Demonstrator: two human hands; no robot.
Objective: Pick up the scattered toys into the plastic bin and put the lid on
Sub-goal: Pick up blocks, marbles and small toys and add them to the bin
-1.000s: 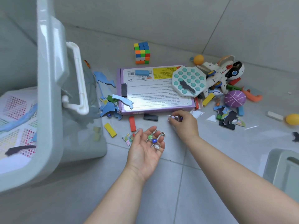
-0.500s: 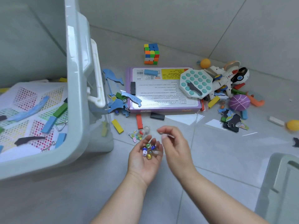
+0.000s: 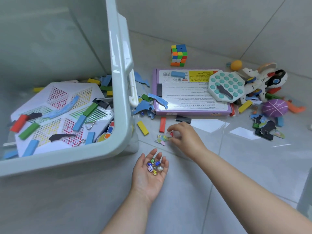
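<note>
The pale green plastic bin (image 3: pixel 120 92) stands at the left, with coloured blocks, puzzle pieces and a white mesh sheet inside. My left hand (image 3: pixel 148 173) lies palm up beside the bin's near corner, its relaxed fingers cupping several glass marbles (image 3: pixel 156 163) and a white die (image 3: pixel 150 169). My right hand (image 3: pixel 185 137) is down at the floor, fingertips pinching a small red marble (image 3: pixel 171 133) next to a pastel puzzle piece (image 3: pixel 161 139). A red block (image 3: pixel 162 124) and a yellow block (image 3: pixel 142 127) lie just beyond.
A purple box (image 3: pixel 190 95) lies flat ahead with a pop toy (image 3: pixel 226 86) on it. A colour cube (image 3: pixel 179 55) sits behind. At the right are a toy plane (image 3: pixel 260 81), a purple ball (image 3: pixel 274 108) and puzzle pieces. The bin lid (image 3: pixel 306 196) shows at the right edge.
My right hand dropped the die into my left palm, then reached forward to the floor and pinched the red marble. My view swung left over the bin.
</note>
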